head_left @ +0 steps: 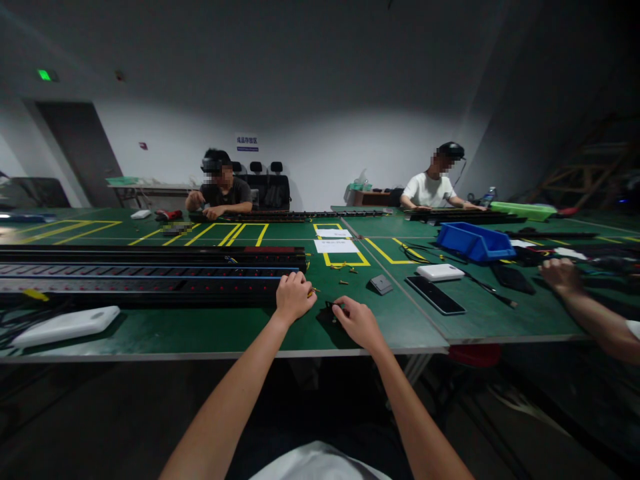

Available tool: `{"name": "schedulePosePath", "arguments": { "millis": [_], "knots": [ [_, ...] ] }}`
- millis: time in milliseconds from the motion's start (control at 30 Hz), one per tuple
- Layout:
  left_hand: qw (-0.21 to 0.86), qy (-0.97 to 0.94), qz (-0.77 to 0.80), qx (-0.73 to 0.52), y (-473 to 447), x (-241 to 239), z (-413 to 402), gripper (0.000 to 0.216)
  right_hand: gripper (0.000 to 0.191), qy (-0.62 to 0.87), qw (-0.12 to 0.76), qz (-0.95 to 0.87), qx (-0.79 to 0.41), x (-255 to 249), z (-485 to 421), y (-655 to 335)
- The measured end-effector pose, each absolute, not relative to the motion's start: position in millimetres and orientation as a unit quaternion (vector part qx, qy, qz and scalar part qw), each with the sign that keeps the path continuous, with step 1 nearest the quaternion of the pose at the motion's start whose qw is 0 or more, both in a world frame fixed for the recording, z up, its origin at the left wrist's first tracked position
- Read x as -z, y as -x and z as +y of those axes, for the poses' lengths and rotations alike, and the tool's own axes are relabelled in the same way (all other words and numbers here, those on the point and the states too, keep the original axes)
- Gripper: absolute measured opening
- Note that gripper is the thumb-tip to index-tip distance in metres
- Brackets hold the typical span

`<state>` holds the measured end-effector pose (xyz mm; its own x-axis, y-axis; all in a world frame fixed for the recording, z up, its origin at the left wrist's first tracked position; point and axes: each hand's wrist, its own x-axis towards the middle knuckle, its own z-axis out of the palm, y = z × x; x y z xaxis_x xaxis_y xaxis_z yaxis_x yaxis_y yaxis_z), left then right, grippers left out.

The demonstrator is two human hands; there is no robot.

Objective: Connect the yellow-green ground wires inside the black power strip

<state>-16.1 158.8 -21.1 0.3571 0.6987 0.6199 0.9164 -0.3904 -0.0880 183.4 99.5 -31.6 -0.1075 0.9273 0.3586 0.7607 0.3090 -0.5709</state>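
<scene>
My left hand is closed at the right end of a long black rail assembly, which has rows of red dots. A bit of brass colour shows by its fingertips, but I cannot make out what they grip. Just to the right, my right hand pinches a small black part low over the green table. Beyond the hands lie several brass-coloured screws. A grey end-cap-like block rests on the table to their right.
At right are a phone, a white power bank, cables and a blue bin. Another white power bank lies front left. Two people work across the green table; another person's arm reaches in at right.
</scene>
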Motion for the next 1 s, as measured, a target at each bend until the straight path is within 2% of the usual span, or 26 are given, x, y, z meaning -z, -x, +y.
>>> {"name": "schedulePosePath", "arguments": {
  "millis": [1000],
  "knots": [
    [0.210, 0.796, -0.508, 0.253, 16.6, 21.9, 159.8, 0.018, 0.025, 0.573, 0.342, -0.734, -0.128, 34.0, 101.4, -184.0]
  ]
}}
